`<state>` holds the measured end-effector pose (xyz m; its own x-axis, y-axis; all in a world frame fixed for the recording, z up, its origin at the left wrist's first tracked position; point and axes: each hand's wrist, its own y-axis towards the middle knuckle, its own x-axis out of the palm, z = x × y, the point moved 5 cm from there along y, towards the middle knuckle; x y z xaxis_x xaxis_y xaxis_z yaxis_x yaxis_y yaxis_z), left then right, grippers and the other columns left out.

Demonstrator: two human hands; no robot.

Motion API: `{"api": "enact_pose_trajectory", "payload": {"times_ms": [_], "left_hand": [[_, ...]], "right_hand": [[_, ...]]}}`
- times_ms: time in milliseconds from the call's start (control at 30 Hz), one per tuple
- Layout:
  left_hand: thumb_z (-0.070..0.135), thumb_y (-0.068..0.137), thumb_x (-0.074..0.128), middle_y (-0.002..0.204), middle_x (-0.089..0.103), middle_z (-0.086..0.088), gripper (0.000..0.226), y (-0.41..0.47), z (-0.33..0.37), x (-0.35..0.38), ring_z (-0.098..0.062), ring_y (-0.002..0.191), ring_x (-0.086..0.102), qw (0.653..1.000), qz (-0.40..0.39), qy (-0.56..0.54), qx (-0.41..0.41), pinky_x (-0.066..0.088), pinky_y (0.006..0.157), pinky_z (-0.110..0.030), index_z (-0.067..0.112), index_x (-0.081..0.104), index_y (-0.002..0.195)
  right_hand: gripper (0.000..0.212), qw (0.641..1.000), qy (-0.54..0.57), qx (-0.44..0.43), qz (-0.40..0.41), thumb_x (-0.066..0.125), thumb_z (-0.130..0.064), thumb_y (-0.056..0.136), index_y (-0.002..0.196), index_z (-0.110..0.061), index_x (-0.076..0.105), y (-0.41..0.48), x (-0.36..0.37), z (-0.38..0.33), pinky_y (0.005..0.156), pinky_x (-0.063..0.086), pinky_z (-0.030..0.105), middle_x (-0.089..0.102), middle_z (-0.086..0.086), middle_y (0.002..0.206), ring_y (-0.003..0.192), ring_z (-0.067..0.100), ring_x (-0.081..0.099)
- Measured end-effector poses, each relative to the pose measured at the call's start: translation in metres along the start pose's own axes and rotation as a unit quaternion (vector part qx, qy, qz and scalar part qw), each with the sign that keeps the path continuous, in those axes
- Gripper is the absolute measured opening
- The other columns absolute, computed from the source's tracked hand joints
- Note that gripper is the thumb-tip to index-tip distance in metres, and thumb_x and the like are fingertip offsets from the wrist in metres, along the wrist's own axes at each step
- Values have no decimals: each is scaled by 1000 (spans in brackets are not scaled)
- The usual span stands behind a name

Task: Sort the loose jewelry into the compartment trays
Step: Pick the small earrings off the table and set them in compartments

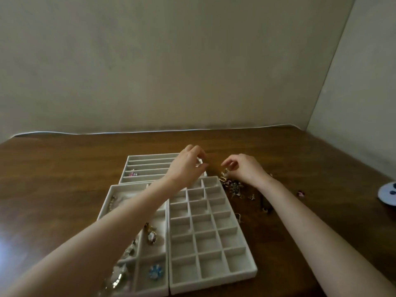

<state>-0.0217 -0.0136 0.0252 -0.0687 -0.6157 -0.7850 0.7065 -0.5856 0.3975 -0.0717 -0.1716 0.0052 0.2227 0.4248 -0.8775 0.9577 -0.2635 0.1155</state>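
Fingers of our left hand curl round a small clear piece that glints between them, held over the far right corner of the slot tray. Our right hand, just beside it at three o'clock, bends thumb and forefinger down to pinch a gold piece at the top of the loose pile. We work on a brown wooden table set against a pale wall. Biggest of the trays is the grid tray, at six o'clock from our hands, with rows of square compartments, pale inside. Touching its nine o'clock side lies the mixed tray, partly under our left forearm, holding a beaded strand, an oval ring and a blue flower brooch. At twelve o'clock from that one sits the slot tray, with a pink piece in one long slot. The pile lies on the table by the grid tray's two o'clock corner, with strays trailing toward five o'clock. A round blue-and-white thing is cut by the frame at three o'clock, and a tiny pink bit lies near it.
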Motion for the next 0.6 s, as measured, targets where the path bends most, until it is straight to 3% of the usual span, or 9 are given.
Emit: {"api": "enact_pose_trajectory", "payload": {"times_ms": [100,300,500,600], "left_hand": [[23,89,59,110,53,0,13,1,-8,12,-13,96,56,1000,-6,-21,-16,52,84,-34,17,58,101],[14,87,61,104,58,2,12,-2,-18,9,-10,91,59,996,15,-83,-22,50,79,-24,17,59,99],[9,79,71,85,65,4,19,-1,-22,5,-10,80,63,981,-31,-188,-18,50,72,-18,15,58,93],[5,76,73,80,66,3,23,-2,-27,5,-8,73,63,973,-62,-218,-32,49,69,-20,16,57,88]], "right_hand": [[15,1000,-4,-16,-21,69,-18,84,98,-21,67,12,13,-8,79,42,22,65,-3,105,91,7,55],[17,990,119,-64,39,69,-15,83,99,-21,69,9,6,-20,77,47,18,64,-9,94,88,4,59],[22,935,344,-79,18,72,-4,78,96,-16,70,-6,2,-33,75,54,21,70,-1,90,84,7,67],[22,923,376,-84,6,72,0,76,93,-14,69,-8,8,-39,77,56,24,71,1,90,86,10,68]]}}
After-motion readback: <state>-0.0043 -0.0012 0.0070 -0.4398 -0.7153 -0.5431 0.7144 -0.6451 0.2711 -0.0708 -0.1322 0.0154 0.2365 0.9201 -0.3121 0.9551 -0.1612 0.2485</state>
